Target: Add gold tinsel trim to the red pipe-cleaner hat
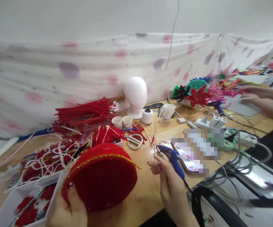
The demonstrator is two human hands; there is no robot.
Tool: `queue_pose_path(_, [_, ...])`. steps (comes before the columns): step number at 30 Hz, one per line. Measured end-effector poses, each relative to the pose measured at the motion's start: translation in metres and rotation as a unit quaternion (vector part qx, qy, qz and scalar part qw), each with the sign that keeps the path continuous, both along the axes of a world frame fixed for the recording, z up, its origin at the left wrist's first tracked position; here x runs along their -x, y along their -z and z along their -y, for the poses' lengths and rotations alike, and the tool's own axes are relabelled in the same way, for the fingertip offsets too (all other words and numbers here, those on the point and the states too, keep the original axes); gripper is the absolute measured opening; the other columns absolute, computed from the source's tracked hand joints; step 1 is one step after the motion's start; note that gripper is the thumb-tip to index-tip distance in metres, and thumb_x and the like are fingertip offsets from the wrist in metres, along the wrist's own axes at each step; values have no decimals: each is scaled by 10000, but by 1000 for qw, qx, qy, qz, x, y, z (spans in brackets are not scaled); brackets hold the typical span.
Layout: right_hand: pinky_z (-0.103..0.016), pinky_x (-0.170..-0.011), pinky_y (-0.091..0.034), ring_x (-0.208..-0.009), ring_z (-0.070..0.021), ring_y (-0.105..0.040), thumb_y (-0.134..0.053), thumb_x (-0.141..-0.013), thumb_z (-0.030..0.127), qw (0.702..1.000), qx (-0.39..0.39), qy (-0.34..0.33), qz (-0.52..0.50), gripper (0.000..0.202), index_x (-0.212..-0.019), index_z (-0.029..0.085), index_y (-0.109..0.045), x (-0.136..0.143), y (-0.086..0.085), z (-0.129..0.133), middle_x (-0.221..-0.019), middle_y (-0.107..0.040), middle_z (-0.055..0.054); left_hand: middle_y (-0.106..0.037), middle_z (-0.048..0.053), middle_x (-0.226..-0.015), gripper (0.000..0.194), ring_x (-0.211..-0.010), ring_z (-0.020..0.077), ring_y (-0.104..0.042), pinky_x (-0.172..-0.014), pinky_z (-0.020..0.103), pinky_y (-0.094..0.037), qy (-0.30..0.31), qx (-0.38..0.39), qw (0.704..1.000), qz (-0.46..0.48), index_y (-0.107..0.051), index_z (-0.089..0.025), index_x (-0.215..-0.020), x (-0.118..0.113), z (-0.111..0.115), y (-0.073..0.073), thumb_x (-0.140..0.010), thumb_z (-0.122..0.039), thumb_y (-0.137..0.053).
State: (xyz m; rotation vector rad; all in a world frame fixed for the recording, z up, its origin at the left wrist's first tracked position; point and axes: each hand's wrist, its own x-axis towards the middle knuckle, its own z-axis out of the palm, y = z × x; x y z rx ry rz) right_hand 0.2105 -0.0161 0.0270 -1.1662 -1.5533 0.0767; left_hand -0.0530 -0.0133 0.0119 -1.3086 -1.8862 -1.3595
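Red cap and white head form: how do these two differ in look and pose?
The red cap is edged with gold trim; the head form is plain white. The cap is tilted in the left hand; the head form stands upright on the table. Both are rounded.

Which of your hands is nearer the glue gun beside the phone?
The right hand, beside the glue gun; the left hand is farther off, holding the red hat.

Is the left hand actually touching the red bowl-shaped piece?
Touching. The head view shows the left hand holding the red bowl-shaped piece, thumb over its rim.
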Motion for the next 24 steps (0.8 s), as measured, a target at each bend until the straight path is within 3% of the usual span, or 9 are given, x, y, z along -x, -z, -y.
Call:
queue_pose_path(2, [-274, -667, -604, -835, -175, -717, -382, -952, 102, 996, 53, 43, 55, 359, -1250, 176, -568, -5, 6, 1, -1045, -700, -113, -591, 34, -553, 282, -447, 208, -475, -483, 329, -360, -15, 10, 1000, 18, -737, -183, -1084, -3, 3, -4, -916, -333, -567])
queue_pose_path(5, [-340, -662, -586, -810, -225, -705, -443, -953, 196, 981, 116, 84, 129, 233, -1052, 166, -652, -6, 12, -6, -998, -661, -125, -752, 173, -952, 412, -720, 301, -671, -631, 408, -500, 25, 21, 999, 44, -649, -148, -1299, -11, 6, -10, -935, -294, -523])
queue_pose_path(8, [-326, -597, -534, -688, -214, -679, -469, -940, 210, 973, 147, 67, 166, 213, -857, 198, -666, -3, 4, -17, -820, -668, -62, -725, 153, -1189, 439, -1010, 334, -700, -822, 452, -551, 69, 4, 997, 39, -608, -209, -1353, -13, 6, -14, -918, -200, -554])
queue_pose_path(11, [-271, -519, -475, -587, -180, -661, -502, -940, 251, 976, 161, 23, 144, 195, -841, 222, -668, -7, -28, -18, -660, -674, 4, -713, 108, -1238, 510, -1087, 304, -687, -886, 425, -556, 105, -11, 994, 13, -567, -260, -1390, -13, 5, -16, -898, -125, -580])
queue_pose_path(16, [-260, -542, -482, -576, -158, -675, -391, -952, 229, 975, 107, 6, 197, 338, -1199, 245, -622, -38, -117, -12, -690, -720, 23, -697, 79, -1272, 546, -1108, 273, -679, -922, 392, -548, 147, -7, 988, 37, -542, -286, -1410, -15, 6, -19, -899, -98, -573])
queue_pose_path(18, [-279, -553, -475, -663, -191, -690, -498, -927, 297, 954, 139, 14, 266, 328, -1223, 249, -631, -48, -145, -29, -773, -740, -3, -701, 73, -1261, 559, -1098, 265, -680, -922, 389, -548, 161, -4, 985, 53, -541, -296, -1410, -14, 7, -17, -892, -90, -576])
queue_pose_path(20, [-301, -611, -482, -710, -205, -680, -606, -887, 300, 906, 236, 58, 348, 250, -1111, 234, -695, -50, -158, -62, -806, -735, -23, -688, 84, -1278, 572, -1106, 269, -671, -927, 391, -543, 185, 0, 981, 58, -535, -282, -1416, -10, 6, -14, -882, -84, -584])
queue_pose_path(21, [-320, -677, -493, -776, -214, -681, -604, -897, 246, 868, 313, 79, 377, 170, -1016, 220, -723, -48, -159, -82, -845, -732, -44, -676, 93, -1297, 575, -1116, 271, -665, -934, 391, -538, 200, -1, 978, 58, -529, -267, -1422, -8, 5, -12, -879, -83, -583])
queue_pose_path(24, [-317, -743, -530, -816, -197, -679, -694, -853, 151, 829, 407, 50, 380, 35, -821, 150, -709, -36, -143, -139, -834, -711, -46, -661, 104, -1322, 567, -1115, 265, -666, -932, 369, -535, 225, -25, 973, 48, -529, -237, -1421, -2, 2, -6, -879, -77, -573])
